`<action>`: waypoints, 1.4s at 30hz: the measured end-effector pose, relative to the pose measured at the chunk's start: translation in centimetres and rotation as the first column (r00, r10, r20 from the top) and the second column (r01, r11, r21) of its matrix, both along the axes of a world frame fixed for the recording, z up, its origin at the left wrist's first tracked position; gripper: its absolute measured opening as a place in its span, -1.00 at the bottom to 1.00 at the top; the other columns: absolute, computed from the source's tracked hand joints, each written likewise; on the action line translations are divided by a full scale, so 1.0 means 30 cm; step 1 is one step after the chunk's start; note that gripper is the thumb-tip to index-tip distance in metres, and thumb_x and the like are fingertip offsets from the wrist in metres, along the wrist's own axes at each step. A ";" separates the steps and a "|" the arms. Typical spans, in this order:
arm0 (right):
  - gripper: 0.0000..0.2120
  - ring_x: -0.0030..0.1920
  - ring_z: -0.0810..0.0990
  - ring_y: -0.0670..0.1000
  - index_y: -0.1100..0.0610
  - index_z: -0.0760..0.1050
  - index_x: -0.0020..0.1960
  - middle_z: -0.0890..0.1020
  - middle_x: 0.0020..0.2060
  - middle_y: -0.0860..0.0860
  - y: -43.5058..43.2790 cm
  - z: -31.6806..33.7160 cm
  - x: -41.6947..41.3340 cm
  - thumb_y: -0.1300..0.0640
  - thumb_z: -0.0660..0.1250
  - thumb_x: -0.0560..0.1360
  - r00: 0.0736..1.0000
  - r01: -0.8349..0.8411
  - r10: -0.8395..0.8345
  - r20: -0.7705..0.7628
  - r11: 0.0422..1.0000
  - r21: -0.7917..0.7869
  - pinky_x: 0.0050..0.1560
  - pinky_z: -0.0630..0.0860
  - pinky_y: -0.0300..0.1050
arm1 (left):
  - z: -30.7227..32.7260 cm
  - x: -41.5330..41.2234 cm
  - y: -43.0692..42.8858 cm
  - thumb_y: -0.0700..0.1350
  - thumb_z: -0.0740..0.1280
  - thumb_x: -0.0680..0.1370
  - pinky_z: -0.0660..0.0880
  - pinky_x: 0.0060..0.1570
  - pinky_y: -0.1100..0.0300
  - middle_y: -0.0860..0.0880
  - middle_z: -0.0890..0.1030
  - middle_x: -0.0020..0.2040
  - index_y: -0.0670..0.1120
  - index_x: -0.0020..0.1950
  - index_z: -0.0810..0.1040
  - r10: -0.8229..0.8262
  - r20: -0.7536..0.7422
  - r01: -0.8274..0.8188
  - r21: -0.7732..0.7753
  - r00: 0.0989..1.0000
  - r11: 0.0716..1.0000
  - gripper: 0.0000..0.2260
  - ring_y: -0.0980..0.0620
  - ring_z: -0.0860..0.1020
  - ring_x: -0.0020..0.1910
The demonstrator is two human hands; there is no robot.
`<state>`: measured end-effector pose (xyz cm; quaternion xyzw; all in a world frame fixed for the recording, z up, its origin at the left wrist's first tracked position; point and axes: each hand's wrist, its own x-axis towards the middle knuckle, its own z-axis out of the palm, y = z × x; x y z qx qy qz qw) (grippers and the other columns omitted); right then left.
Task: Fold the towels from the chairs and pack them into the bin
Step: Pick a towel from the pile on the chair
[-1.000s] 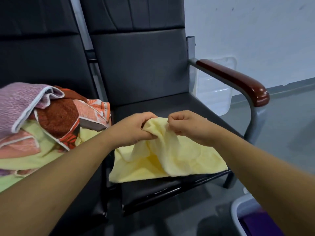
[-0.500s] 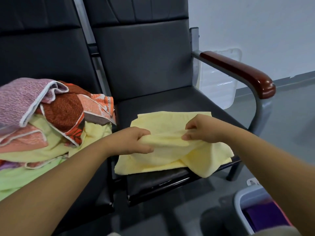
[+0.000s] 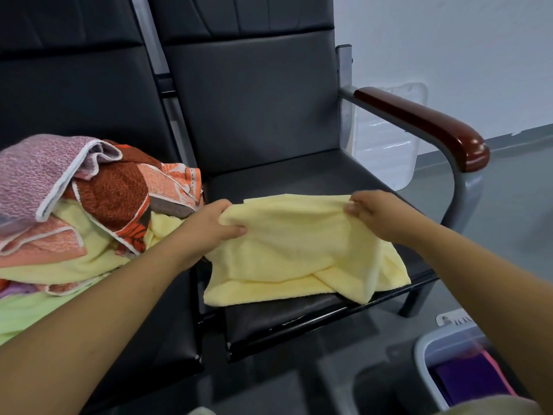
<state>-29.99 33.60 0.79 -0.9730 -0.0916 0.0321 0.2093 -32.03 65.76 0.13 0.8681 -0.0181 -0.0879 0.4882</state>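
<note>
1. While the left hand (image 3: pixel 209 227) and the right hand (image 3: pixel 375 215) each pinch one end of the yellow towel (image 3: pixel 299 253), fingers and thumb curled tight on the raised fold, the cloth is held at only those two spots. If either pinch slackens, I'd expect the top layer to slump and the fold to come out crooked.
2. That towel lies on the seat of the right-hand chair (image 3: pixel 299 172), its near edge over the front lip and one corner drooping lowest on the right. A pull toward the person could drag the lot onto the floor (image 3: pixel 508 220).
3. Under the raised layer, the lower part looks crossed and rumpled near the front. Laying the fold down on that would, to my eye, trap creases and leave a lumpy bundle that packs badly.
4. Just beside the left forearm (image 3: pixel 134 280), the loose pile of towels (image 3: pixel 89 211) is heaped on the neighbouring seat (image 3: pixel 167 339). A careless sweep of that arm could tip a piece or two over the edge.
5. Down at the right, the bin (image 3: pixel 425 345) sits on the floor, lower than the seat and partly out of sight, with a purple cloth (image 3: pixel 469 380) already inside. Carrying a soft fold down there loosely might let it fall open before it lands
</note>
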 end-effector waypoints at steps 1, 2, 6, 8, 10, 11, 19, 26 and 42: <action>-0.77 -0.26 0.51 0.02 0.04 0.49 -0.11 0.54 -0.29 -0.01 -0.001 0.007 -0.009 -0.03 0.21 0.66 0.998 -0.002 -0.004 0.063 0.994 0.105 -0.29 0.40 -0.12 | 0.004 -0.003 0.012 -0.07 0.49 0.49 0.57 0.01 -0.07 -0.15 0.67 0.03 -0.13 0.09 0.56 0.021 -0.092 -0.038 -0.184 0.996 0.982 -0.74 -0.11 0.66 -0.02; -0.77 -0.32 0.47 -0.01 0.01 0.48 -0.15 0.50 -0.35 -0.04 -0.003 0.014 -0.014 -0.03 0.24 0.64 0.995 -0.006 -0.013 0.101 0.984 0.178 -0.33 0.35 -0.15 | 0.010 -0.002 0.024 0.04 0.47 0.47 0.57 0.04 -0.07 -0.15 0.68 0.07 -0.15 0.13 0.58 0.033 -0.177 -0.093 -0.343 0.984 0.935 -0.65 -0.11 0.66 0.00; -0.80 -0.36 0.47 -0.04 0.02 0.59 -0.13 0.52 -0.37 -0.07 -0.010 0.030 -0.028 -0.07 0.35 0.58 0.996 -0.069 0.077 -0.036 0.982 0.175 -0.30 0.41 -0.19 | -0.008 0.031 0.069 0.09 0.37 0.56 0.53 0.02 0.00 -0.19 0.65 0.07 -0.20 0.17 0.61 0.196 -0.242 -0.292 -0.478 0.950 0.828 -0.62 -0.11 0.63 0.00; -0.80 -0.22 0.58 0.08 0.03 0.62 -0.06 0.63 -0.23 0.03 -0.027 0.030 -0.026 -0.08 0.34 0.59 0.980 -0.120 0.132 -0.147 0.989 0.085 -0.15 0.55 -0.03 | -0.032 0.033 0.079 -0.02 0.36 0.60 0.50 0.03 -0.01 -0.18 0.64 -0.02 -0.19 0.05 0.60 0.243 -0.166 -0.290 -0.400 0.956 0.870 -0.77 -0.10 0.61 -0.05; -0.80 -0.12 0.59 0.17 0.06 0.62 -0.04 0.65 -0.14 0.10 -0.053 0.024 -0.020 -0.04 0.33 0.60 0.977 -0.115 0.121 -0.177 0.992 0.044 -0.02 0.56 0.04 | -0.046 0.032 0.088 -0.08 0.35 0.61 0.49 -0.04 -0.01 -0.16 0.62 -0.08 -0.16 -0.04 0.57 0.234 -0.153 -0.275 -0.374 0.960 0.886 -0.86 -0.09 0.58 -0.10; -0.82 -0.12 0.59 0.16 0.07 0.63 -0.04 0.64 -0.15 0.09 -0.066 0.024 -0.017 -0.01 0.34 0.60 0.981 -0.092 0.096 -0.168 0.995 0.033 -0.02 0.56 0.03 | -0.047 0.029 0.094 -0.12 0.36 0.59 0.48 -0.11 0.01 -0.15 0.60 -0.13 -0.12 -0.10 0.53 0.224 -0.149 -0.264 -0.356 0.963 0.897 -0.89 -0.08 0.56 -0.15; -0.91 -0.13 0.60 0.08 0.10 0.61 -0.04 0.63 -0.17 0.04 -0.123 -0.003 0.005 0.14 0.34 0.60 0.986 0.160 -0.169 0.007 0.943 0.290 -0.09 0.55 -0.06 | -0.054 0.025 0.103 -0.25 0.43 0.51 0.43 -0.23 0.18 0.02 0.56 -0.21 0.02 0.01 0.52 0.014 0.125 -0.030 0.124 0.992 0.992 -0.80 0.06 0.52 -0.24; -0.89 0.07 0.65 0.16 0.25 0.61 0.07 0.66 0.03 0.17 -0.165 -0.042 0.050 0.25 0.36 0.58 0.881 0.463 -0.307 -0.361 0.398 0.792 0.00 0.63 0.08 | -0.064 0.027 0.025 -0.28 0.39 0.56 0.56 -0.09 0.18 0.00 0.71 -0.08 -0.11 0.07 0.63 -0.135 -0.221 0.109 -0.130 0.966 0.986 -0.86 -0.03 0.67 -0.04; -0.96 -0.06 0.60 0.09 0.12 0.61 -0.04 0.63 -0.07 0.08 -0.182 -0.214 0.455 0.18 0.39 0.52 0.901 0.432 -0.434 -0.017 0.889 0.152 -0.10 0.53 -0.06 | -0.148 0.507 -0.069 -0.09 0.36 0.55 0.48 -0.17 0.08 -0.08 0.62 -0.14 -0.03 -0.14 0.59 0.139 0.135 -0.183 0.419 0.981 0.889 -0.91 -0.04 0.56 -0.15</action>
